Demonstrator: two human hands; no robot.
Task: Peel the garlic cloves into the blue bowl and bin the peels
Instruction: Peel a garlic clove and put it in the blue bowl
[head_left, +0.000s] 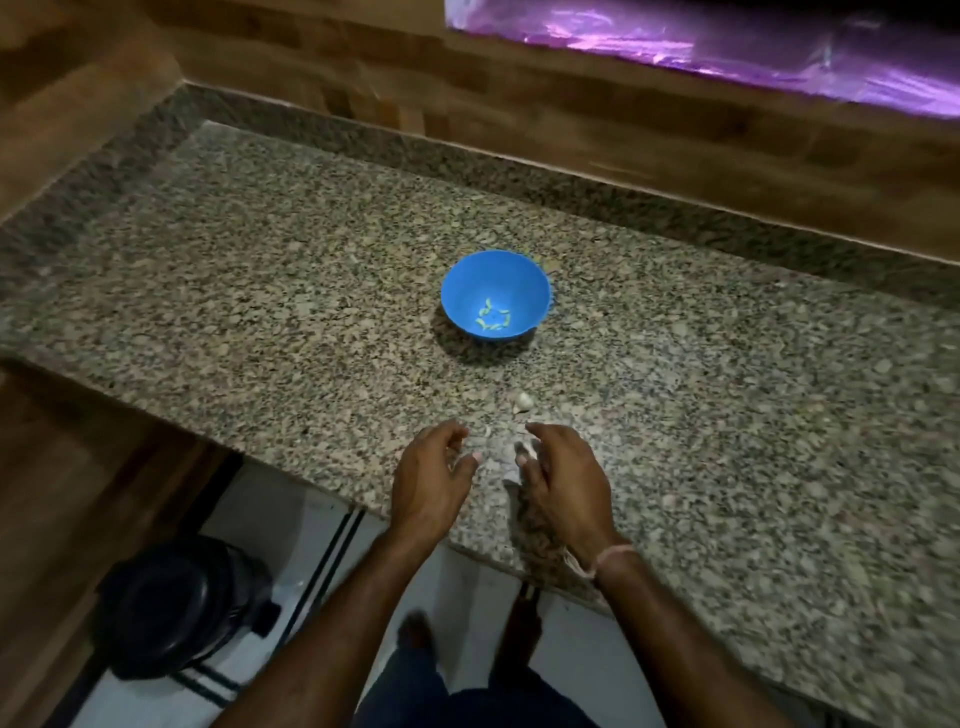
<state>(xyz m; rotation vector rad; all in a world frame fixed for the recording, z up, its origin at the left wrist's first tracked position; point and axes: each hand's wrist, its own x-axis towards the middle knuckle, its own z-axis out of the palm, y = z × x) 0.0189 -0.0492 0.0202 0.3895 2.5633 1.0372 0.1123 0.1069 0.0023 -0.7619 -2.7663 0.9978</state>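
On the speckled granite desk, the blue bowl holds peeled cloves. Nearer, a garlic clove lies just beyond pale peels, which sit between the left hand and right hand, fingers loosely curled, gripping nothing.

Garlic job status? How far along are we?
Done: several peeled cloves lie in the blue bowl. In hand: left hand and right hand cup a pale heap of peels at the counter edge, gripping nothing visible. Left: one white piece, clove or peel, lies loose between bowl and hands; the peels are not yet in the black container on the floor, likely the bin.
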